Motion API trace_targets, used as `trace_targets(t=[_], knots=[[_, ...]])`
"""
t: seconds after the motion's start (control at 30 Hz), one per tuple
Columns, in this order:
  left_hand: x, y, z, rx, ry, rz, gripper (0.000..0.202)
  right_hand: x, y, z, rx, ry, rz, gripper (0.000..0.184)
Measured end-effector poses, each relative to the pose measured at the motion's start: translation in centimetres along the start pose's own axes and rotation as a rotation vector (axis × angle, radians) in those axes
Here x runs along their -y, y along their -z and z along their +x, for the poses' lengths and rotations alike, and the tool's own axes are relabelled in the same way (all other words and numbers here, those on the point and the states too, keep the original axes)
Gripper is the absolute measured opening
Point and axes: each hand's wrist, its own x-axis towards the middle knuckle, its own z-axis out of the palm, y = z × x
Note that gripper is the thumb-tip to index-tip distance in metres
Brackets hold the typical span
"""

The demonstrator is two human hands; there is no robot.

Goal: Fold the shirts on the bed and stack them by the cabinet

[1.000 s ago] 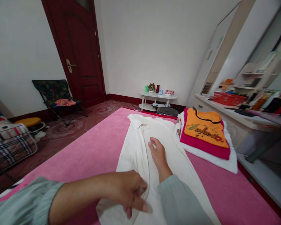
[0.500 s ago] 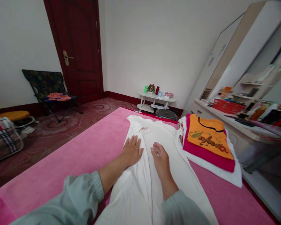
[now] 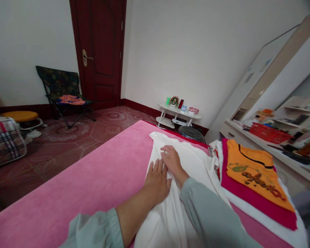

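Note:
A white shirt [image 3: 193, 162] lies lengthwise on a pink bed cover [image 3: 98, 179]. My left hand [image 3: 157, 179] rests flat on the shirt's left side, fingers stretched out together. My right hand [image 3: 172, 160] lies palm down just beyond it, near the collar, with its fingers slightly curled on the cloth. Both forearms in grey-green sleeves reach in from the bottom edge. Neither hand holds anything up.
A stack of folded clothes, orange shirt [image 3: 255, 174] on top of a magenta one and a white one, sits on the bed at right. A dresser with a red basket [image 3: 267, 132] stands further right. A folding chair [image 3: 63, 96], a door and a small white table [image 3: 179, 112] lie beyond.
My left hand left the shirt's near hem and came forward to lie flat beside the right hand. The right hand slid up toward the collar. The view turned left.

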Motion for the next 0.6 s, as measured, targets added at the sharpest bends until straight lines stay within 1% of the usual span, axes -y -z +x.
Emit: trace_targets(t=[0.07,0.17,0.23,0.3,0.37,0.47,0.53,0.6], knots=[[0.0,0.3,0.1,0.024,-0.007,-0.006,0.064,1.2,-1.9,1.9,0.079,0.070,-0.128,0.023],[0.0,0.7,0.2,0.058,-0.027,-0.003,0.065,2.2,-4.3,3.9,0.165,0.103,-0.286,0.020],[0.0,0.8,0.3,0.080,-0.027,-0.003,0.066,1.9,-5.3,5.0,0.196,0.077,-0.328,0.025],[0.0,0.8,0.3,0.092,-0.013,-0.011,0.064,1.1,-5.6,6.3,0.171,0.003,-0.261,0.030],[0.1,0.6,0.2,0.081,0.005,-0.033,0.064,-0.2,-5.3,7.7,0.066,-0.130,-0.083,0.031],[0.1,0.3,0.1,0.054,0.026,-0.069,0.064,-2.5,-4.0,9.7,-0.076,-0.301,0.141,0.029],[0.1,0.3,0.1,0.055,0.029,-0.078,0.064,-4.0,-2.6,10.5,-0.109,-0.362,0.191,0.036],[0.1,0.5,0.1,0.064,0.031,-0.081,0.063,-5.3,-1.3,10.5,-0.143,-0.424,0.245,0.042]])
